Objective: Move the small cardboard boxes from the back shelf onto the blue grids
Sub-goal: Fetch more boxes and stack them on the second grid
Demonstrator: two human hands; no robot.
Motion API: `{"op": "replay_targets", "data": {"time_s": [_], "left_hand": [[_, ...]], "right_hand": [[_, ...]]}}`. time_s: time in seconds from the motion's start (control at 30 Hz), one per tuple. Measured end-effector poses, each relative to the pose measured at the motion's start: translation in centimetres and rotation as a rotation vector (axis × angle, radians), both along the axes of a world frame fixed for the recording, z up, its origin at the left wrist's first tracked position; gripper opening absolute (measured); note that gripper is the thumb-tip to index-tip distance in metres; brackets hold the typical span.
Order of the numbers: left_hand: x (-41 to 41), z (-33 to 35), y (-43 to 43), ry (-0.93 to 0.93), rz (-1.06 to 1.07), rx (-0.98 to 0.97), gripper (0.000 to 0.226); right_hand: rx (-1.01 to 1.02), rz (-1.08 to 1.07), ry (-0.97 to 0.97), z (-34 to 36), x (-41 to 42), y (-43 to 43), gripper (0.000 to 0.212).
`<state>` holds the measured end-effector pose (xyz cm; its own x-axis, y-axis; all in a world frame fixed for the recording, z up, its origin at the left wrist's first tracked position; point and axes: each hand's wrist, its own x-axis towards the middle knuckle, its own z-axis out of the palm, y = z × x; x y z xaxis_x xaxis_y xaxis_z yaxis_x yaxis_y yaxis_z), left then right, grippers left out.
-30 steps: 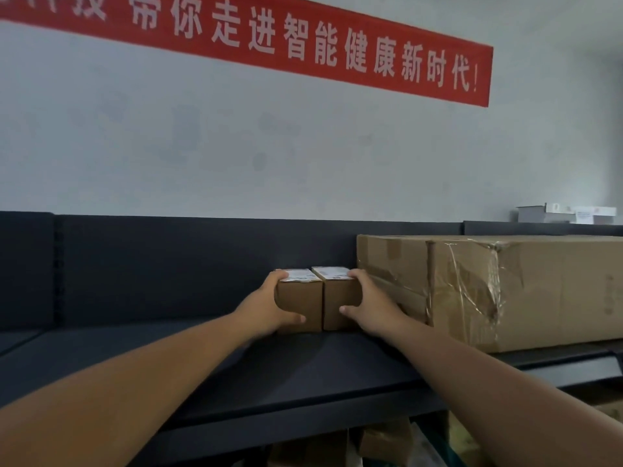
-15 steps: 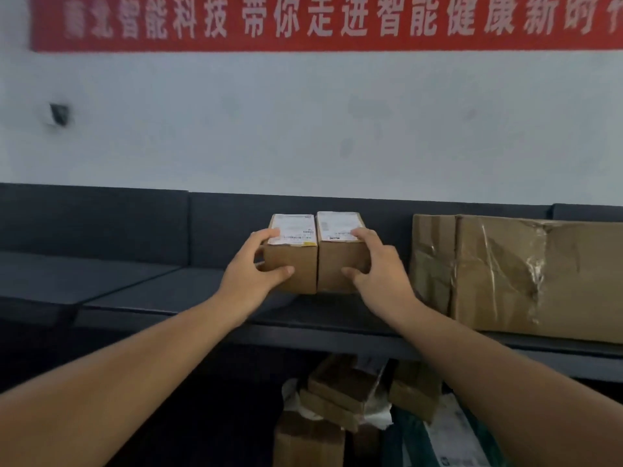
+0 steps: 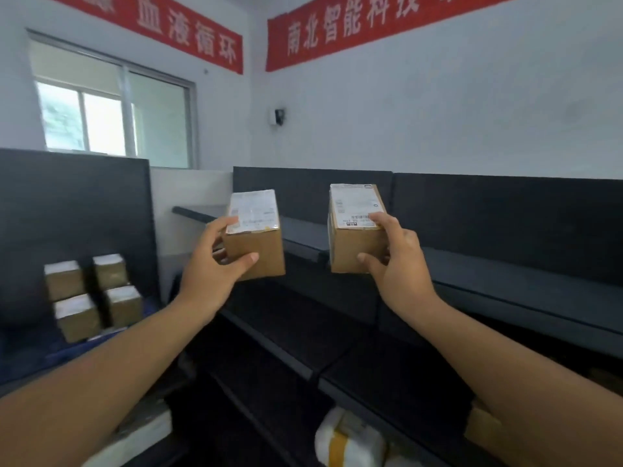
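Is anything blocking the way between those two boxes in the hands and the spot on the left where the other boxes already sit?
Nothing visible does. The left hand and right hand each hold a small box in open air, and the space over to the four placed boxes looks clear. The blue surface beneath them is blurred.

I'm seeing plain matt brown cardboard on the left box (image 3: 255,249) and the right box (image 3: 356,243), each topped with a white paper label; the left one's label looks glossy under clear tape. The shelf (image 3: 505,274) reads as dark, matt, smooth panel. Four stacked boxes (image 3: 92,294) at left show the same dull cardboard, tops pale and slightly shiny. Low down, a white wrapped parcel (image 3: 347,443) looks like glossy plastic.
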<state>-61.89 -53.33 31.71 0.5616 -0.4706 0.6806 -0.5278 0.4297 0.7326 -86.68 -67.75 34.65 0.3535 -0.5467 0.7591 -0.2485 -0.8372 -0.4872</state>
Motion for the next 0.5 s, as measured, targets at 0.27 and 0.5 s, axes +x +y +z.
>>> {"op": "replay_targets", "data": {"time_s": [0.27, 0.5], "left_hand": [[16.9, -3.7, 14.1, 0.037, 0.287, 0.046, 0.065], [28.7, -6.4, 22.5, 0.063, 0.487, 0.114, 0.065]], "right_hand": [[0.06, 0.283, -0.007, -2.2, 19.9, 6.1, 0.065], [0.146, 0.439, 0.031, -5.2, 35.5, 11.0, 0.065]]}}
